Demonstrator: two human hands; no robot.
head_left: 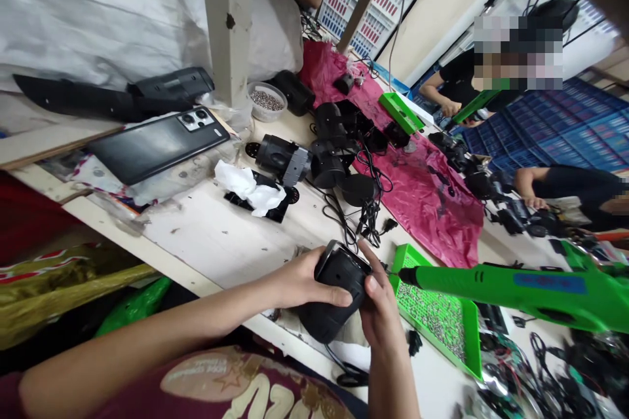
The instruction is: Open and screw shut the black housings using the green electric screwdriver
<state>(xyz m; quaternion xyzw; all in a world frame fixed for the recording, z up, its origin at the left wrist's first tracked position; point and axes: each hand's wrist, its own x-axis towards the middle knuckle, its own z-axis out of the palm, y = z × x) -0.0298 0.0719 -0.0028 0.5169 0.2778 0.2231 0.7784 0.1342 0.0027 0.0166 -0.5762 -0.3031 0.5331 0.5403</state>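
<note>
A black, rounded appliance housing (329, 304) with a cord at its lower end is held above the front edge of the table. My left hand (314, 285) grips it from the left, thumb lying across its side. Against its right side presses my right hand (381, 304), index finger pointing up along the rim and the other fingers bent at the housing. To the right, a green electric screwdriver (501, 285) reaches in with its black tip close to my right hand. Beneath the screwdriver lies a green tray (472, 340) full of small screws.
Similar black housings (329, 163) and cords stand farther back beside pink plastic sheeting (432, 190). A phone (162, 144), crumpled white tissue (250, 190) and a tub of metal bits (266, 103) lie leftward. A white post (228, 26) rises there. Co-workers sit across the table.
</note>
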